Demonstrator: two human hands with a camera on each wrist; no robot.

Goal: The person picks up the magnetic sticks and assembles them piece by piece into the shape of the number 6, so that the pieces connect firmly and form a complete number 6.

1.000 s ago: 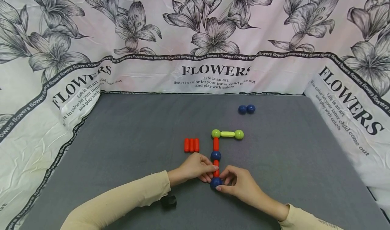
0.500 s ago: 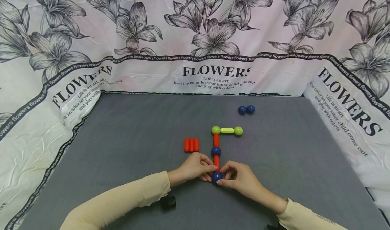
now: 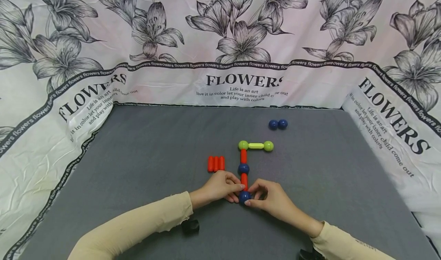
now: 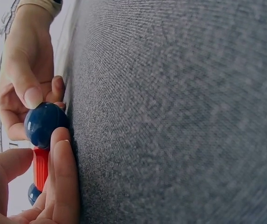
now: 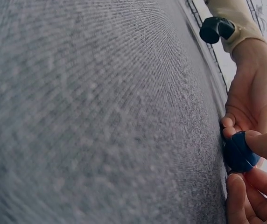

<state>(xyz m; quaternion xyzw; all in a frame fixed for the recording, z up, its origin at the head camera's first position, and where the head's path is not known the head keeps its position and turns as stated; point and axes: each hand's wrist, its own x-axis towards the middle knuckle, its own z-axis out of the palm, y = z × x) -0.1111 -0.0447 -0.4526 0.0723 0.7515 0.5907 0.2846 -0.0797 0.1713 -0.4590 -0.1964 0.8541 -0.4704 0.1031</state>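
Note:
A chain of rods and balls lies on the grey table. Its near end is a blue ball [image 3: 244,197], joined to a red rod [image 3: 244,180], then a second blue ball [image 3: 243,168] and another red rod [image 3: 243,156]. At the far end a green ball [image 3: 243,145] meets a light green rod [image 3: 256,146] pointing right to a second green ball [image 3: 268,146]. My left hand [image 3: 220,187] pinches the near red rod between thumb and fingers. My right hand [image 3: 272,197] holds the near blue ball by thumb and fingertips; the left wrist view shows its thumb on the ball.
Three loose red rods [image 3: 216,164] lie side by side left of the chain. Two blue balls [image 3: 278,124] sit together at the back right. A printed flower cloth [image 3: 165,84] hangs behind the grey table [image 3: 155,145]. A black wrist camera [image 3: 190,227] is under the left sleeve.
The whole chain has slid away from the person, toward the back of the table. My right hand has moved forward with it; my left hand has barely shifted.

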